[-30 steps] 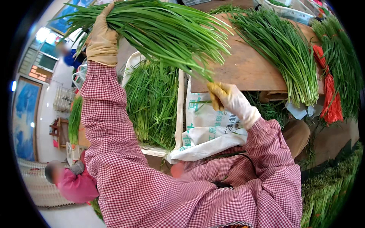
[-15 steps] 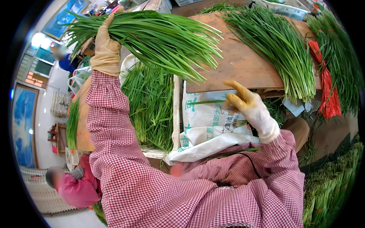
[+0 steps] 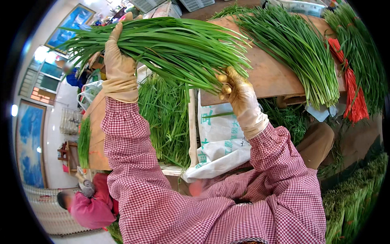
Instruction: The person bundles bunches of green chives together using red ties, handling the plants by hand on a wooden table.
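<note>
Head: leaf bunch (image 3: 170, 44), green-lettered sack (image 3: 217, 132)

Wide fisheye view, L cam of a side-by-side pair on wearer's head, looking down & fwd; view upright, unmirrored. Wearer's checked smock (image 3: 227, 219) is v. close, along bottom edge; L hand (image 3: 120, 75) & R hand (image 3: 242, 99) are farther out, up top. Wooden board (image 3: 266, 75) curves w/ lens; blue wall pic (image 3: 31, 142), far L, is well off in bkgd.
</note>
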A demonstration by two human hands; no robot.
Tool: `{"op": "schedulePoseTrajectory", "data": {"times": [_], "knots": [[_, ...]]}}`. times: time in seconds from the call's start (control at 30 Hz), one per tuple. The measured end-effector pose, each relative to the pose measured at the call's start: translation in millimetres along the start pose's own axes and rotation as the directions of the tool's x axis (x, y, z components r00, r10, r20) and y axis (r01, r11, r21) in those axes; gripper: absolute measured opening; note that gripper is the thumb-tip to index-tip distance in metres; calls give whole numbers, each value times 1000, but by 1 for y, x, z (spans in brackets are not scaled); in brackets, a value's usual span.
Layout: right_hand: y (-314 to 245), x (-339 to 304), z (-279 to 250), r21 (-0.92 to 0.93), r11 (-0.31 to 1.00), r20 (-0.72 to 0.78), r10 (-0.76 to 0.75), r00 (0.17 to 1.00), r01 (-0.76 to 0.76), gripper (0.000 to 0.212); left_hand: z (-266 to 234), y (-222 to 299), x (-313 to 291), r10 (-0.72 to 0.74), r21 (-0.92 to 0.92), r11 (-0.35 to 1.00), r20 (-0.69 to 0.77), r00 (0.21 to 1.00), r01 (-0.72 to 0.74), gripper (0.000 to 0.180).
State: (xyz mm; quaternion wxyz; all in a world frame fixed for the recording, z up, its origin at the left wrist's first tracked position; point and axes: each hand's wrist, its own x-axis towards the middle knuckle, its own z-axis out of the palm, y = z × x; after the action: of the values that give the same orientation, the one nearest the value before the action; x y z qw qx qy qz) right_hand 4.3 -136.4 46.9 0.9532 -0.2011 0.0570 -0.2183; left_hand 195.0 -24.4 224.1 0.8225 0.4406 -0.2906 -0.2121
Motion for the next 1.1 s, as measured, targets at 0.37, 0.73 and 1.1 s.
{"op": "schedulePoseTrajectory", "data": {"times": [0.37,0.73,1.1], "knots": [[-5,6,2,-191,978,-52,-99,994,88,30,13,-8,-3,-4,-86,996,6,1000,4,28],[-24,-10,-10,-178,982,163,-38,986,67,28,5,-7,0,-51,23,999,59,997,49,33],[-35,-27,-7,-335,932,168,201,965,-136,32,-19,-2,4,-66,13,998,2,998,66,30]]}}
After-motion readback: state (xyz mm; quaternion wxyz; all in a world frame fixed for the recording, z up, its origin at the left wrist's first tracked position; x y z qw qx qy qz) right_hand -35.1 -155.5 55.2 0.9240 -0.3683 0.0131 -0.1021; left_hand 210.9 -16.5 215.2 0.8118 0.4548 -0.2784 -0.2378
